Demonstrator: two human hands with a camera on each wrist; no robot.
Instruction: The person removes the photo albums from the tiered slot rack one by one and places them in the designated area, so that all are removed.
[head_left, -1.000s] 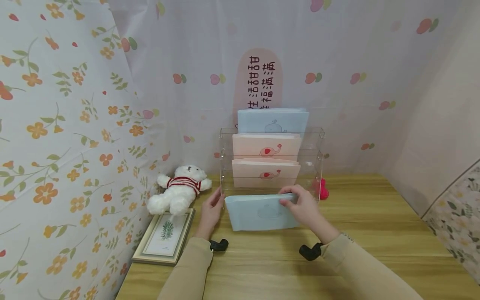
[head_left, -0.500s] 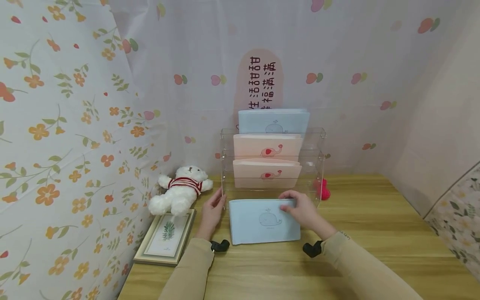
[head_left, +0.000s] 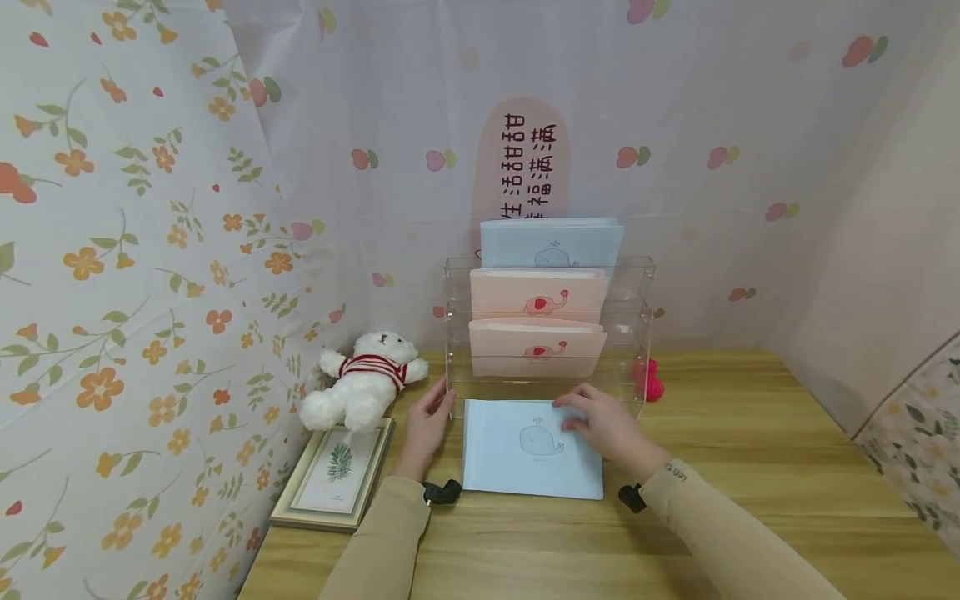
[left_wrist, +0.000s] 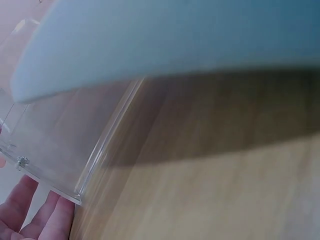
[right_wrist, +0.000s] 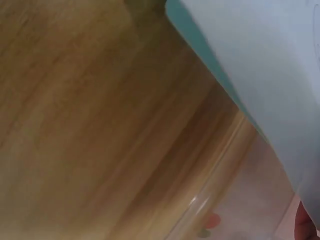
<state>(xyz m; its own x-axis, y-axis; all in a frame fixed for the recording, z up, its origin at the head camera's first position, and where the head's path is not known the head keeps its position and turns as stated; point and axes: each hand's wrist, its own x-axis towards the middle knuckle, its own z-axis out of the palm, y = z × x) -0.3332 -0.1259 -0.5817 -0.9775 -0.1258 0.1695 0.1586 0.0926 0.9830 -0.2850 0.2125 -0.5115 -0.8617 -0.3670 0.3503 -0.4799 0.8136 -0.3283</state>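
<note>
A pale-blue booklet with a whale drawing is in front of the clear tiered rack, whale side facing up and tipped toward the person. The right hand pinches its far edge towards the right corner, thumb on the cover and a finger at the edge; this grip is closed around the booklet. In the left wrist view the booklet's edge stands above the table, with a shadow on the wood beneath it.

The left hand is at the rack's left side. Its fingers extend to the lower part of the transparent side panel and touch it; that grip is loosely spread and does not wrap around anything.

The rack holds another blue whale booklet upright in its rear, highest tier. Below and in front of that, an upper pink elephant booklet and a lower pink elephant booklet stand one ahead of the other.

Left of the rack, a white teddy bear in a red-striped sweater lies on its back, feet overlapping the far end of a picture frame with a leaf print. A bright pink object, too small to identify, sits beside the rack's right side.
</note>
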